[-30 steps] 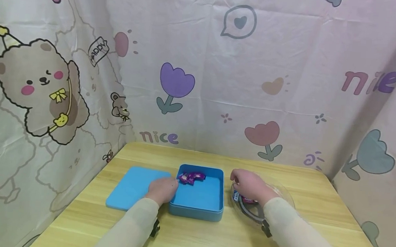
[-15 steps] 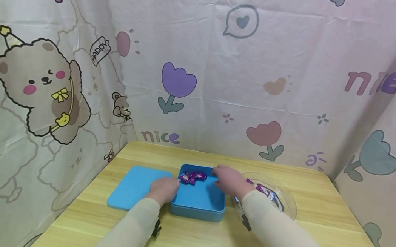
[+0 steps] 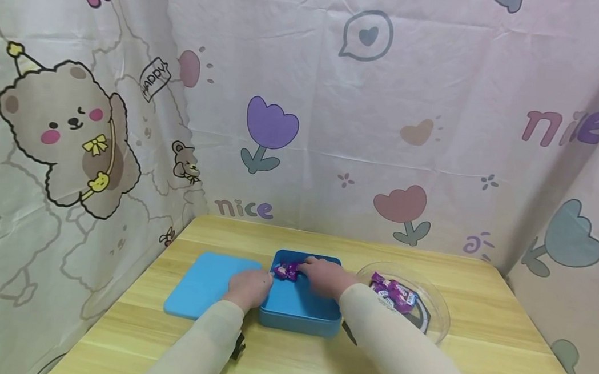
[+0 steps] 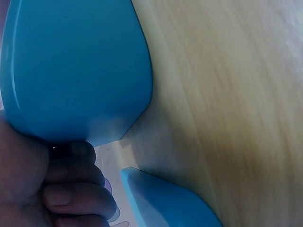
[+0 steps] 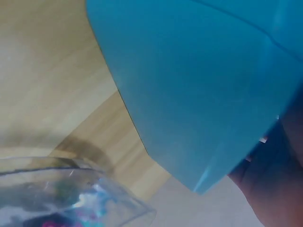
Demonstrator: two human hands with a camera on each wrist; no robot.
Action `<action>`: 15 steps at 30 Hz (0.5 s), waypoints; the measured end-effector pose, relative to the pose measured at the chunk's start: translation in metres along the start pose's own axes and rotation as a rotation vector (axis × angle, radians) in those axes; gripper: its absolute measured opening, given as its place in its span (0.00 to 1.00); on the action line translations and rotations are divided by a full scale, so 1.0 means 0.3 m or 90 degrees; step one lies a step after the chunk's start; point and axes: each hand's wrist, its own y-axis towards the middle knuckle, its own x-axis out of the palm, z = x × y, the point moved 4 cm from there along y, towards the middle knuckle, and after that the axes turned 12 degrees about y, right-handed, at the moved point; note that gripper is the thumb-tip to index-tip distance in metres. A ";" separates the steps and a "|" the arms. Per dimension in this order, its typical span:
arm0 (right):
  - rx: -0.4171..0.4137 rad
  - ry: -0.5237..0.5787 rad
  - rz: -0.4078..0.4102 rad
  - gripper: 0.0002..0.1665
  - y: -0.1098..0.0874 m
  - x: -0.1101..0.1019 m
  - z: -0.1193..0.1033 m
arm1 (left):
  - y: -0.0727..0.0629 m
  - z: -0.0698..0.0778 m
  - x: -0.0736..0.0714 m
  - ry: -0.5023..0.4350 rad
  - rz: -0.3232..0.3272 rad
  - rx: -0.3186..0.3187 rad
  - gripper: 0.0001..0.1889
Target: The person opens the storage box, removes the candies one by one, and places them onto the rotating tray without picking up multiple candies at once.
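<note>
A blue square box (image 3: 298, 323) stands without its lid on the table, purple-wrapped candies (image 3: 286, 271) at its far left inside. My left hand (image 3: 249, 288) grips the box's left wall, thumb at the rim. In the left wrist view its fingers (image 4: 80, 198) are curled against the box's outside. My right hand (image 3: 325, 277) reaches over the right wall into the box, fingertips right at the candies. In the right wrist view the blue wall hides most of that hand; I cannot tell whether it holds a candy.
The blue lid (image 3: 198, 286) lies flat left of the box. To the right, a clear plastic bowl (image 3: 443, 310) holds more wrapped candies (image 3: 401, 296), partly covered by my right sleeve. A printed curtain (image 3: 308, 124) hangs behind the wooden table (image 3: 288, 363).
My right hand has moved left from the clear bowl, over the box's right wall, to the candies inside. My left hand has kept its grip on the box.
</note>
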 end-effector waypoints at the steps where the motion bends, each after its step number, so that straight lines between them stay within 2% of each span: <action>1: 0.007 -0.003 -0.006 0.29 0.005 0.007 -0.001 | 0.000 0.000 0.000 -0.003 0.002 -0.002 0.22; 9: 0.020 -0.029 -0.024 0.28 0.022 0.025 -0.009 | -0.002 0.002 0.003 -0.011 -0.002 -0.011 0.22; 15: 0.006 -0.021 -0.009 0.20 0.002 0.005 -0.007 | 0.000 0.002 0.004 -0.008 -0.002 -0.008 0.22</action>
